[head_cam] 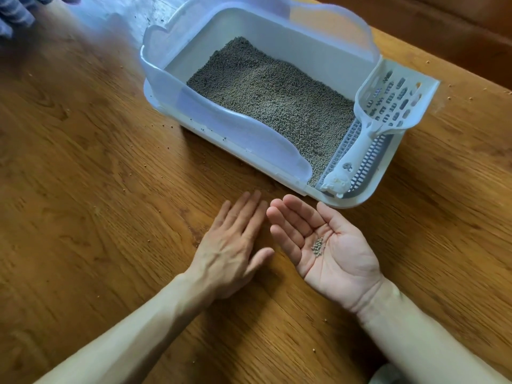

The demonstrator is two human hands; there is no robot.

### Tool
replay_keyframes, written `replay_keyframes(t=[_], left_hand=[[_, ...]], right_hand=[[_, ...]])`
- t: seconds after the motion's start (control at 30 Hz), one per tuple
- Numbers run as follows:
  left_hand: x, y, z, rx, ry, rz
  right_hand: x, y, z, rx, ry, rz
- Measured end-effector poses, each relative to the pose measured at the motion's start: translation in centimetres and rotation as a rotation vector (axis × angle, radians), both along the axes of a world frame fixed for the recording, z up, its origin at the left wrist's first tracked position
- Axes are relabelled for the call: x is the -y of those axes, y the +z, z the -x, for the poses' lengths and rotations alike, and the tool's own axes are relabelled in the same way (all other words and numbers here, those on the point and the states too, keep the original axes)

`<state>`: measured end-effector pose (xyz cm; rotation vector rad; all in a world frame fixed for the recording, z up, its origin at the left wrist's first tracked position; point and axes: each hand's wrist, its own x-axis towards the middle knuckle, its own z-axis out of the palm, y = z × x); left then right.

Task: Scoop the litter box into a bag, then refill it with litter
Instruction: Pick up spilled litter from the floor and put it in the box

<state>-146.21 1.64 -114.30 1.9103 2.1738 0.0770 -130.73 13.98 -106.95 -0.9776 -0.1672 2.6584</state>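
Nearest: we are cupping our right hand [329, 245] palm-up, fingers loosely spread, cradling a small cluster of pellets [317, 246]; our left hand [232, 245] is lying flat on the wooden table [83, 162], fingers straight, gripping nothing; beyond, the litter box [266, 98] is sitting filled with litter [271, 98]; loose, light, rolling grains, we judge; the scoop [385, 106] is resting on its grate, best taken by its stiff handle.
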Motion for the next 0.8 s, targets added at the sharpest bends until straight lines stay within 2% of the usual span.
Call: replay_keyframes(t=[0.1,0.2,0.3,0.4,0.5,0.63,0.8], left_hand=[[-0.4,0.1,1.4,-0.002,0.072,0.015],[0.2,0.2,1.1,0.034,-0.08,0.015],[1.1,0.9,0.6,0.125,-0.188,-0.101],[0.8,1.5,0.7,0.154,-0.164,-0.215],[-0.9,1.3,0.4,0.097,-0.144,-0.151],[-1.2,0.1,-0.5,0.027,-0.312,-0.003],[3.6,1.7,1.6,0.017,-0.365,-0.04]], right_hand=[[-0.2,0.0,-0.1,-0.007,-0.015,0.003],[-0.2,-0.1,-0.1,-0.005,-0.013,0.003],[-0.5,-0.2,-0.4,-0.015,-0.024,0.005],[-1.0,-0.3,-0.8,-0.036,-0.041,-0.004],[-1.3,-0.4,-1.0,-0.052,-0.032,-0.023],[-1.7,-0.7,-1.1,-0.082,-0.014,-0.042],[-1.5,-0.5,-0.9,-0.063,-0.057,-0.046]])
